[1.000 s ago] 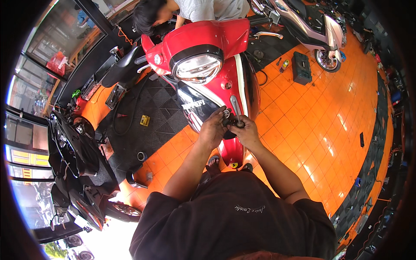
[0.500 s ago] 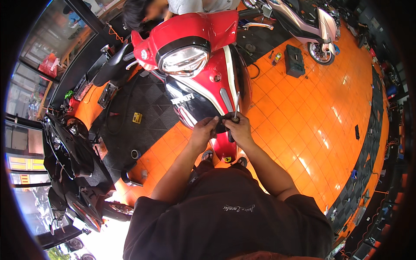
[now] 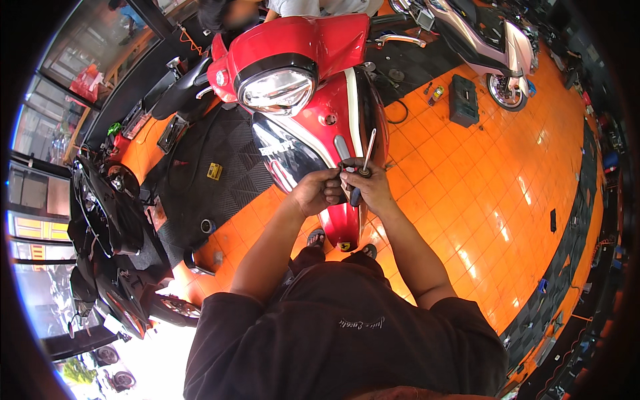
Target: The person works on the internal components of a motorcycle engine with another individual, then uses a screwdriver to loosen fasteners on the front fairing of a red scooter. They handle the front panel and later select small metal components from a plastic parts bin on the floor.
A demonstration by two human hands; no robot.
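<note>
The left hand point(image 3: 316, 192) was curled in, its thumb and forefinger pinching the near edge of a small dark part point(image 3: 348, 167) that sat between the two hands; its exact shape could not be told, as the fingers covered much of it. The right hand point(image 3: 375, 191) met the same part from the other side with its fingertips while gripping a screwdriver point(image 3: 370, 151), whose bare metal shaft rose out past the knuckles, pointing away from the body, and whose dark handle ran down under the palm. The two hands were close together, level with each other.

Just beyond and beneath them was the front of a red scooter point(image 3: 331, 100), its headlight point(image 3: 277, 92) farther off and a little to the left of the hands, and its front fender point(image 3: 342, 230) below them, between the person's sandals point(image 3: 369, 250). Past the scooter's handlebar a co-worker in a grey shirt point(image 3: 293, 7) bent forward.

To the left of the hands lay a black ribbed mat point(image 3: 230, 143) with a small yellow box point(image 3: 215, 171) on it, and farther left stood a black motorcycle point(image 3: 110, 220). Beyond the hands to the right, a black toolbox point(image 3: 463, 100) and a spray can point(image 3: 436, 95) rested on orange floor tiles point(image 3: 440, 180), near a pinkish scooter point(image 3: 480, 50).
</note>
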